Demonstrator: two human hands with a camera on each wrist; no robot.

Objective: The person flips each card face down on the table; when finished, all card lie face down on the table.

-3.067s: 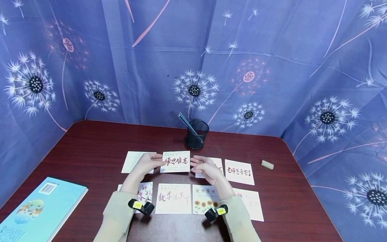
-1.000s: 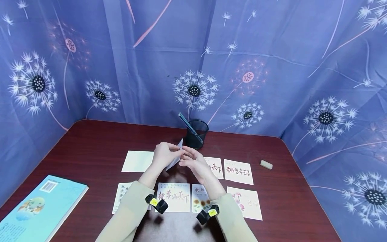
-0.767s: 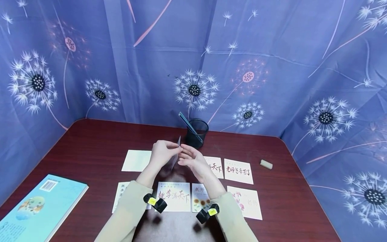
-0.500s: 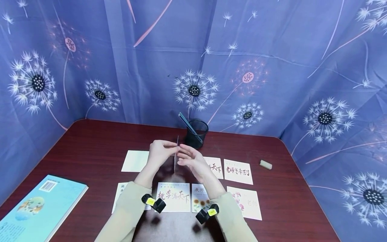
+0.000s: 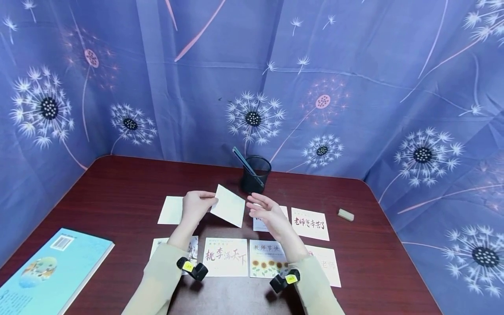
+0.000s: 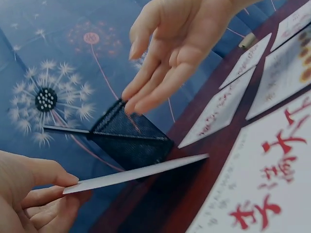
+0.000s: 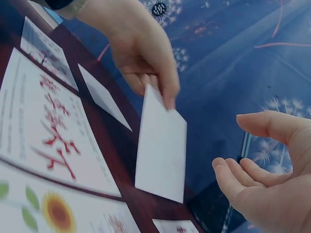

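Observation:
My left hand (image 5: 195,208) pinches one edge of a card (image 5: 229,205) between thumb and fingers, holding it tilted above the table with its blank white side up. In the right wrist view the blank face of that card (image 7: 163,145) shows fully; in the left wrist view it appears nearly edge-on. To its right, my right hand (image 5: 271,217) hovers apart from it with fingers loosely bent and nothing between them. A blank card (image 5: 170,210) lies beside the left hand. Below lie a card with red writing (image 5: 226,257) and a sunflower card (image 5: 269,262).
A black mesh pen cup (image 5: 256,175) with pens stands at the back. At right lie another red-lettered card (image 5: 309,224), a partly covered flower card (image 5: 328,264) and an eraser (image 5: 346,214). A blue book (image 5: 51,271) lies at the left.
The card was printed side up, then stood on edge between both hands; now its blank side faces up. The right hand has let go and moved right, the left hand slightly left.

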